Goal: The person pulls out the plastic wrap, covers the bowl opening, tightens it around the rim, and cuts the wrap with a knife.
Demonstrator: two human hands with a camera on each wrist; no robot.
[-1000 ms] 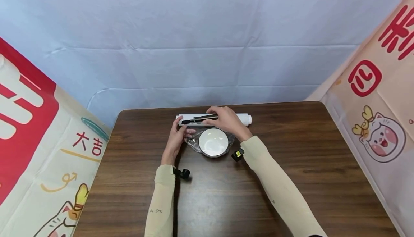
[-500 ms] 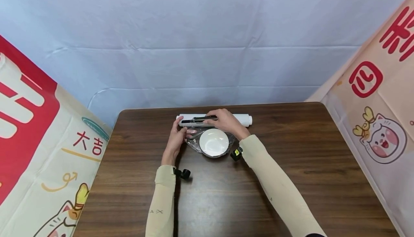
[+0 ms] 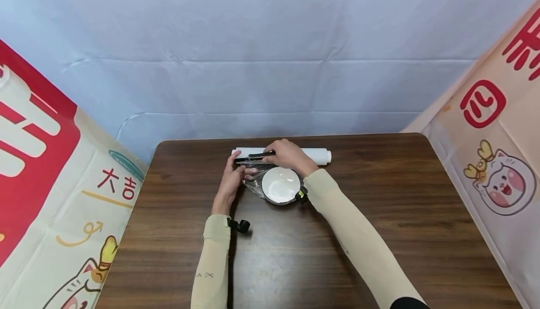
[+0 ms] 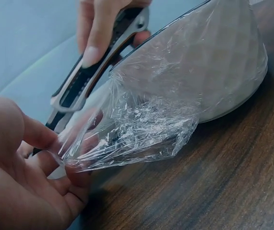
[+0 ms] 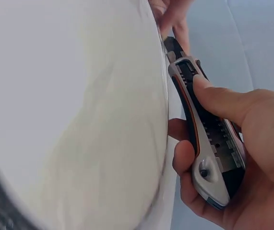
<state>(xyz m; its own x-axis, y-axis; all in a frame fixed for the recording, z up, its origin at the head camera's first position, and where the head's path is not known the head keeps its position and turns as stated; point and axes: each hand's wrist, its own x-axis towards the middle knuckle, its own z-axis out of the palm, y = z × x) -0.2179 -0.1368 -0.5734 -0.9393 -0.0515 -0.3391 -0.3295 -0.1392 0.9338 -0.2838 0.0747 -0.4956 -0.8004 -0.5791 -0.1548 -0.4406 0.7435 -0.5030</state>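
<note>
My right hand [image 3: 290, 154] grips a utility knife [image 5: 208, 139], thumb on its slider, blade end pointing left toward my other hand. Between thumb and fingers, my left hand [image 4: 29, 167] pinches the gathered edge of clear cling film [image 4: 146, 127]. That film stretches from a bowl [image 3: 280, 183] with a white top and a dark rim, and wraps its diamond-textured side. Behind the bowl lies a white roll [image 3: 317, 155] of film, with the knife over its left part. In the left wrist view, the blade end runs behind my left fingers and is partly hidden.
The brown wooden table [image 3: 379, 215] ends at a back edge just behind the roll. A pale cloth backdrop [image 3: 270, 88] hangs beyond it, with printed banners on both sides. A small black wrist camera [image 3: 242, 226] sits on my left wrist.
My right hand has slid the knife a little to the left, and its wrist now overlaps the bowl's right rim. My left hand stays in place on the film.
</note>
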